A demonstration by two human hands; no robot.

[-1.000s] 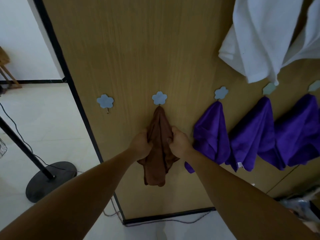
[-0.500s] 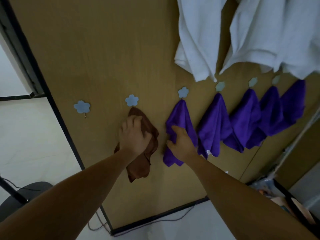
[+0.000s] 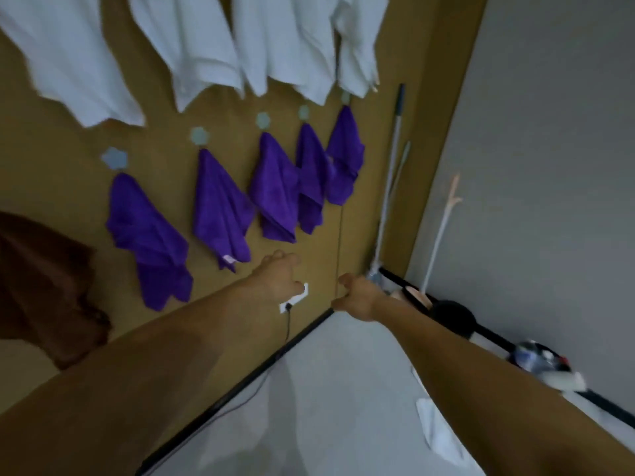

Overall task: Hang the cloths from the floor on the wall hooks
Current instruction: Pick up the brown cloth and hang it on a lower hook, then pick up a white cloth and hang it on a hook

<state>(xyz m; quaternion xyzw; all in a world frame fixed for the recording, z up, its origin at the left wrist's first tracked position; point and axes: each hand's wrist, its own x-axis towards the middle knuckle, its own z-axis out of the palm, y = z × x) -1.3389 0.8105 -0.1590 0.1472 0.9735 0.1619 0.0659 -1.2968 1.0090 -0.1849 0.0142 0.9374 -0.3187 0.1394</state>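
The brown cloth (image 3: 44,286) is hanging against the wooden wall (image 3: 62,173) at the left edge of the frame. Five purple cloths (image 3: 147,231) are hanging to its right from flower hooks (image 3: 115,158). At centre, the left hand (image 3: 280,274) and right hand (image 3: 357,297) are reaching forward, fingers loosely curled and gripping nothing. White cloths (image 3: 192,46) are draping across the top.

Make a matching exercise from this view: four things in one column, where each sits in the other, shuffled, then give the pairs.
Things:
1. brown cloth
2. purple cloths
3. white cloths
4. long pole

Places:
A. leaning in the room corner
B. top row, above the others
C. far left edge of the view
D. side by side, each under a flower hook

Pairs: 1-C, 2-D, 3-B, 4-A
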